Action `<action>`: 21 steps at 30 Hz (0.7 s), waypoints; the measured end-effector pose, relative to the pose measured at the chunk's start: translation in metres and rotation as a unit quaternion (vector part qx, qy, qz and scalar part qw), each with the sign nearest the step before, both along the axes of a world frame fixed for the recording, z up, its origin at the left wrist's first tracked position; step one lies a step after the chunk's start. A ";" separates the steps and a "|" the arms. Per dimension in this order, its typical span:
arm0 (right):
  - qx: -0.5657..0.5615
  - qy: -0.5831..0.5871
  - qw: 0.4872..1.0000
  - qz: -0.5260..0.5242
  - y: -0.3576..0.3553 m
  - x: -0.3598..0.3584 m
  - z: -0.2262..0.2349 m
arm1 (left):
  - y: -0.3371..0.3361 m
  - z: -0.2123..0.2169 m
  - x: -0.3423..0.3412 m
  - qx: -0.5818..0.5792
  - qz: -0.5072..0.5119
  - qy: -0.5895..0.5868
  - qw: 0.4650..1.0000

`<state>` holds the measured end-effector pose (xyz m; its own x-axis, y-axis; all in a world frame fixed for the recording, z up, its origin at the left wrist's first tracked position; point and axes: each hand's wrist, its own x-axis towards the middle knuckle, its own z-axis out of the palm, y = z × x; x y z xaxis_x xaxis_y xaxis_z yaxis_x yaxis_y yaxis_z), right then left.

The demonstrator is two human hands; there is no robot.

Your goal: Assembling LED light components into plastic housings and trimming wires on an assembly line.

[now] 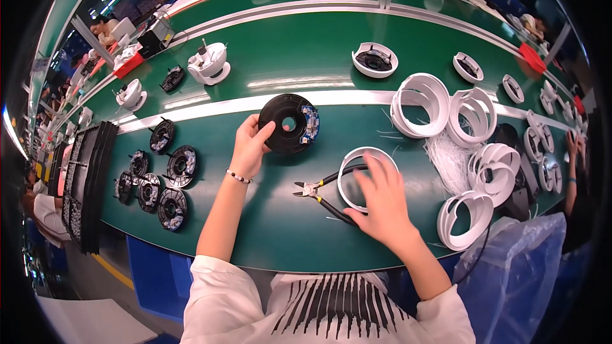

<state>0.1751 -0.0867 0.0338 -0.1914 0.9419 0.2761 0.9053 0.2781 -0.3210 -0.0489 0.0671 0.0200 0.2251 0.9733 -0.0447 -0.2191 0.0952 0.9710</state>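
My left hand (250,146) grips the left rim of a black round disc (285,125) that carries a small blue circuit board on its right side, held over the green bench (280,229). My right hand (381,200) lies with spread fingers on a white plastic ring (347,175) flat on the bench. Black-handled cutting pliers (319,192) rest just left of that ring, under the edge of my right hand, their jaws pointing left.
Several white rings (421,97) are stacked to the right, beside a heap of white strands (446,153). Black discs (172,207) lie at the left next to stacked black trays (86,181). White housings (209,64) sit on the far belt. A blue plastic bag (516,267) hangs at the right.
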 end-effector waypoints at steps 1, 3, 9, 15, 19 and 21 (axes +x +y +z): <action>-0.032 0.003 0.999 -0.031 0.003 0.000 0.007 | -0.004 -0.001 0.000 -0.008 -0.001 -0.009 1.000; -0.094 0.002 0.993 -0.073 0.011 0.003 0.010 | -0.012 -0.003 0.000 -0.018 -0.007 -0.020 1.000; -0.175 0.025 0.983 -0.048 0.029 0.021 0.000 | -0.027 -0.008 0.005 -0.021 -0.009 -0.096 0.995; -0.106 0.158 0.980 -0.059 0.037 0.024 -0.001 | -0.037 -0.007 0.012 -0.004 0.016 -0.122 0.992; 0.009 0.271 0.956 -0.107 0.042 0.013 0.001 | -0.050 -0.012 0.025 0.005 0.000 -0.144 0.990; 0.005 0.228 0.967 -0.111 0.043 0.008 -0.002 | -0.054 -0.009 0.029 -0.001 0.001 -0.155 0.988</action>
<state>0.1835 -0.0434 0.0314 0.1600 0.9423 0.2941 0.7083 0.0980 -0.6991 -0.0197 0.0129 0.0110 0.2257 0.9739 0.0235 -0.5064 0.0967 0.8569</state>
